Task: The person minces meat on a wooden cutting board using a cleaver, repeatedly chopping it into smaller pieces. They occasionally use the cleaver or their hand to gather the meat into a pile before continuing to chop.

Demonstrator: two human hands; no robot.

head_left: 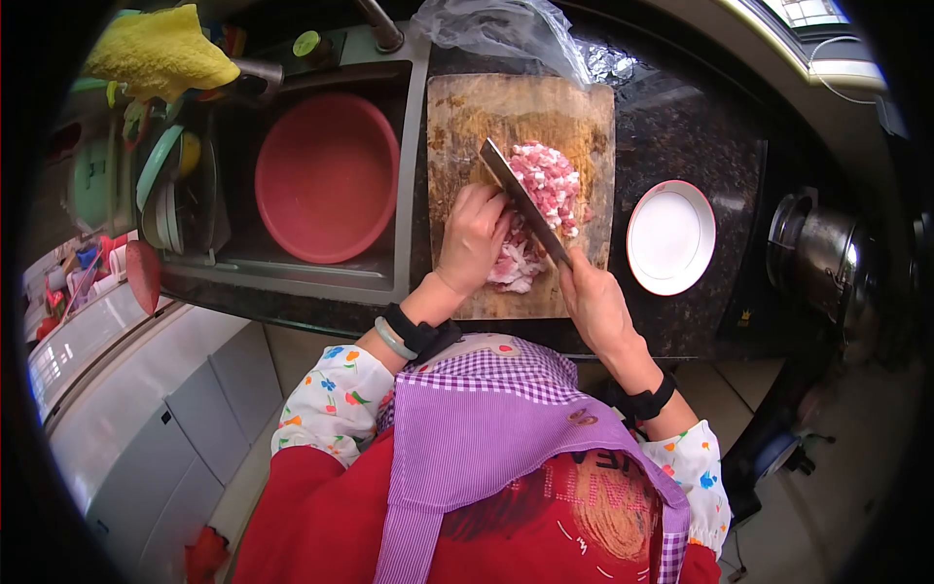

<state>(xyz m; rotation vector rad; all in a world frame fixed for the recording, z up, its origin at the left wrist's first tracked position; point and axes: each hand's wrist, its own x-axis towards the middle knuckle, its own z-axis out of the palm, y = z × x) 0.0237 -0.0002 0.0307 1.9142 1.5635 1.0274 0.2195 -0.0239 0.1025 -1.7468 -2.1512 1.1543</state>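
My right hand [596, 300] is closed round the handle of a cleaver [525, 201], whose blade slants up and left across the wooden cutting board [462, 112]. To the right of the blade lies a heap of diced raw meat [548, 182], pink with white fat. On the blade's left side, larger meat pieces [518, 265] rest near the board's front. My left hand [472, 237] has its fingers curled down beside the blade, over the edge of these pieces. Its fingertips are hidden, so what they pinch does not show clearly.
A white bowl [671, 237] with a red rim stands right of the board. Left is a sink [413, 185] holding a red basin [329, 178]. A clear plastic bag [506, 34] lies behind the board. A metal pot [822, 258] sits far right, and a yellow cloth [161, 54] hangs upper left.
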